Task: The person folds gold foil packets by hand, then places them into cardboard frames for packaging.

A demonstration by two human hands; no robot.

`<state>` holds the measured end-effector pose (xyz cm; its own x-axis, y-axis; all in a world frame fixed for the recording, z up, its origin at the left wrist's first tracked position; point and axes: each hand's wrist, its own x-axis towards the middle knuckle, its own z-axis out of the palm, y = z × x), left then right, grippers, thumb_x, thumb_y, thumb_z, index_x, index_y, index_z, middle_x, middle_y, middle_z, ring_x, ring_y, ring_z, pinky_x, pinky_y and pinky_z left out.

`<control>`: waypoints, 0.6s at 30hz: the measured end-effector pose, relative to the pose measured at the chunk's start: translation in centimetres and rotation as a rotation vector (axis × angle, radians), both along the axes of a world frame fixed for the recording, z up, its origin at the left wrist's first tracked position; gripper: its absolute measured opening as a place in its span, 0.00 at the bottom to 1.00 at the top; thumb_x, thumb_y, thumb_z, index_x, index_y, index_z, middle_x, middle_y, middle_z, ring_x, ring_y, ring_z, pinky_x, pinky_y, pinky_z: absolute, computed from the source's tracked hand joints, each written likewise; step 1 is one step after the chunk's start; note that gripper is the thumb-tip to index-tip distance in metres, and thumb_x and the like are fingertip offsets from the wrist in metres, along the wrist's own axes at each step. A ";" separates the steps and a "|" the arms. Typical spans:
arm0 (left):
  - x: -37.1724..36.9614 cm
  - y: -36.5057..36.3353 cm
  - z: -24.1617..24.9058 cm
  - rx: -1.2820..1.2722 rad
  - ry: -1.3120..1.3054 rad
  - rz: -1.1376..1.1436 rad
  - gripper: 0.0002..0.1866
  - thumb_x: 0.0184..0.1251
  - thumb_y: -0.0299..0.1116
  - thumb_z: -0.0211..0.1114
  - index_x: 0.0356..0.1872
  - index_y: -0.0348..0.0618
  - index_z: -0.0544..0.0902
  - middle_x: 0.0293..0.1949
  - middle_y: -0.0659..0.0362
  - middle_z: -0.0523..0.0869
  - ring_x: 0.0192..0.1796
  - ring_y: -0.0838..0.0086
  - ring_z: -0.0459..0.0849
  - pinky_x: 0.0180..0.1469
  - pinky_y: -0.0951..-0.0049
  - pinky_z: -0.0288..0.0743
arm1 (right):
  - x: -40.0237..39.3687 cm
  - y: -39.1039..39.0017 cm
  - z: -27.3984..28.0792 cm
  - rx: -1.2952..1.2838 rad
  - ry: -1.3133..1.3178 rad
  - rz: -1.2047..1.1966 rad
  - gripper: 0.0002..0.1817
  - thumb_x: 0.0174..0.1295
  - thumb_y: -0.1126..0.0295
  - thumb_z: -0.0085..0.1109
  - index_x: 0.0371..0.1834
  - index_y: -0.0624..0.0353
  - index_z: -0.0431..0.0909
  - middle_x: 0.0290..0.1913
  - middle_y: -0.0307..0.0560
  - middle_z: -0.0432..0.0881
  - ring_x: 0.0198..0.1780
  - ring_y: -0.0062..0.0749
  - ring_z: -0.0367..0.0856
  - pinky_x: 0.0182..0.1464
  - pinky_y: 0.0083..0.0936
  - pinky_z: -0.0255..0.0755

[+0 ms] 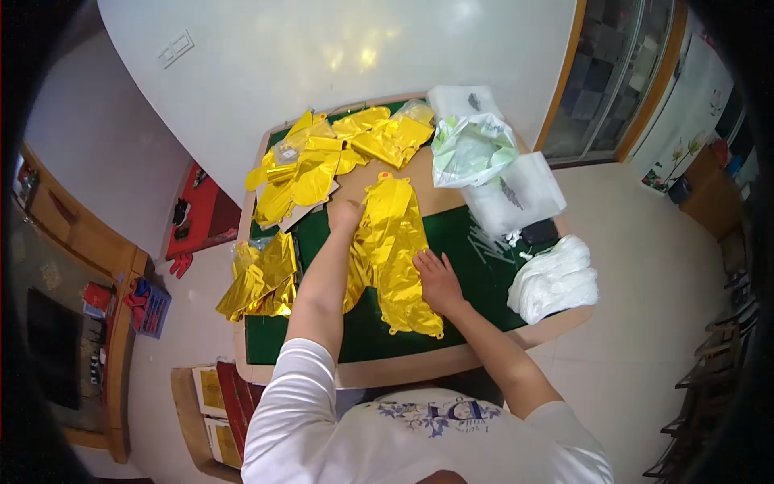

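Observation:
A flat, deflated gold foil balloon with small tabs on its ends lies lengthwise in front of me, creased and shiny. My left hand is closed at its upper left edge, fingers curled and partly hidden. On the lower right edge rests my right hand, fingers stretched out and lying flat against the foil. More gold foil is heaped beyond my left hand, with clear plastic packets among it. Another crumpled gold foil piece sits left of my left forearm.
The table has a green top and tan rim. At its right lie a white-green plastic bag, translucent white packs, a black object and a white bundle. A wall stands behind; an open carton is on the floor.

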<state>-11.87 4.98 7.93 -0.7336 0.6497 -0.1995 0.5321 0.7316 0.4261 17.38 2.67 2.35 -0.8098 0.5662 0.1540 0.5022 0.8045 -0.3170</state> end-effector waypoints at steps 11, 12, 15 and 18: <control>-2.4 -5.6 -0.6 -0.198 -0.210 0.021 0.29 0.53 0.53 0.72 0.47 0.39 0.85 0.47 0.51 0.87 0.50 0.60 0.86 0.51 0.62 0.78 | 0.0 0.2 -0.4 0.002 0.029 -0.008 0.26 0.67 0.72 0.42 0.70 0.57 0.63 0.74 0.46 0.61 0.77 0.37 0.52 0.77 0.45 0.42; -2.3 -5.2 -1.1 -0.211 -0.116 -0.048 0.28 0.54 0.53 0.72 0.48 0.39 0.85 0.48 0.51 0.87 0.50 0.59 0.86 0.52 0.62 0.78 | -0.1 0.2 -0.3 0.015 0.024 -0.009 0.26 0.67 0.72 0.42 0.70 0.57 0.63 0.74 0.46 0.61 0.77 0.37 0.52 0.77 0.45 0.42; -1.7 -4.3 -1.5 -0.223 -0.015 -0.129 0.30 0.56 0.56 0.70 0.51 0.41 0.84 0.50 0.52 0.87 0.50 0.59 0.86 0.52 0.61 0.78 | -0.1 0.2 -0.7 0.054 0.053 -0.009 0.26 0.66 0.72 0.44 0.69 0.57 0.64 0.73 0.47 0.62 0.76 0.37 0.54 0.76 0.46 0.44; -0.3 -4.1 0.3 -0.250 0.054 -0.149 0.33 0.56 0.60 0.67 0.54 0.44 0.82 0.51 0.52 0.86 0.51 0.61 0.86 0.52 0.61 0.78 | 0.0 0.1 -1.0 0.085 0.092 -0.008 0.26 0.64 0.73 0.47 0.68 0.57 0.65 0.72 0.47 0.64 0.76 0.38 0.56 0.75 0.47 0.46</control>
<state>-12.21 0.89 8.24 -0.6474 0.6867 -0.3307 0.6587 0.7224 0.2106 17.37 2.76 1.31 -0.7857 0.5541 0.2751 0.4805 0.8266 -0.2929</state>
